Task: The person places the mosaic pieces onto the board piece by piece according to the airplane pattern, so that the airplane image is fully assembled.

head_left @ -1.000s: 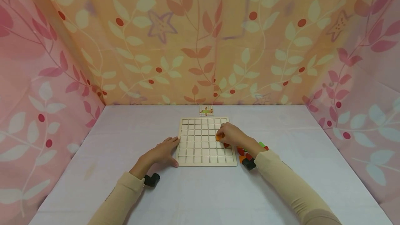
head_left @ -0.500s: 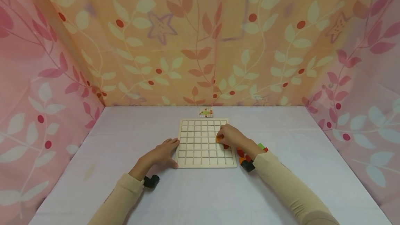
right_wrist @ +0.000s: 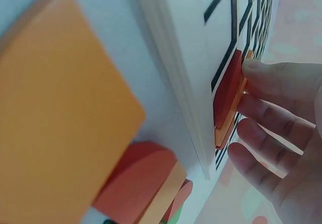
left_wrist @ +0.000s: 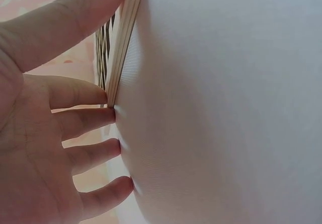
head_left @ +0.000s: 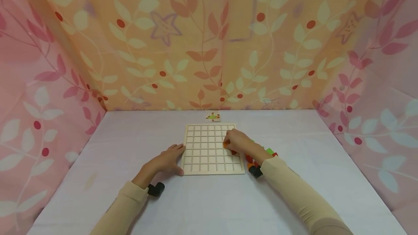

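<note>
The orange piece (head_left: 225,144) is on the right part of the grid board (head_left: 196,152); the right hand (head_left: 238,142) pinches it between thumb and fingers, and a red piece (right_wrist: 229,85) lies on the board just beside it, nearer to the person. Compared with one second ago, almost nothing changes; the pinch stays over the same squares, only the head view slides a little; from this I judge that the orange piece is near its place and gets a fine adjusting; whether it lies fully flat I cannot tell, since the fingers cover it. The left hand (head_left: 168,159) grips nothing; its fingers are spread and touch the left edge of the board. A small picture card (head_left: 213,116) lies behind the board; to the right, loose pieces (head_left: 269,151) lie on the counter (head_left: 202,206); the right sleeve (head_left: 290,188) and the black wrist camera (head_left: 255,171) partly hide them.
</note>
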Action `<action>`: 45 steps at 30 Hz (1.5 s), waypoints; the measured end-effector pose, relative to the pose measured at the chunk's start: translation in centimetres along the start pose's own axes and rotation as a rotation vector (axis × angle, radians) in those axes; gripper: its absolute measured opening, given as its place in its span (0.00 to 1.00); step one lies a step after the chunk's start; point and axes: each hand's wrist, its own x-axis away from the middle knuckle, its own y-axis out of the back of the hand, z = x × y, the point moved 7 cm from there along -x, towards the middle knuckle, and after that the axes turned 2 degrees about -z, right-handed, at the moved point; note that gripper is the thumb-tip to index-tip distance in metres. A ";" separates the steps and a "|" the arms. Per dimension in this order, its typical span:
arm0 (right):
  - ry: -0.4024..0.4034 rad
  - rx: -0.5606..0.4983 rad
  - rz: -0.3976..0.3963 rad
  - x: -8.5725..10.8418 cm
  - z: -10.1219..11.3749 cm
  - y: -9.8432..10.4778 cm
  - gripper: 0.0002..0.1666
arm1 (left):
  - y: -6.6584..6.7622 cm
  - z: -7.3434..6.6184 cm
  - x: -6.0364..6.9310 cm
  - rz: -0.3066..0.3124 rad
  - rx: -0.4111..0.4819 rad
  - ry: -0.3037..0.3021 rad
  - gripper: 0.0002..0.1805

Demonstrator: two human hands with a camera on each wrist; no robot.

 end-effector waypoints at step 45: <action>-0.180 -0.185 -0.041 5.9 -7.9 1.9 0.12 | 0.1 -0.1 0.4 -0.002 0.011 -0.006 0.55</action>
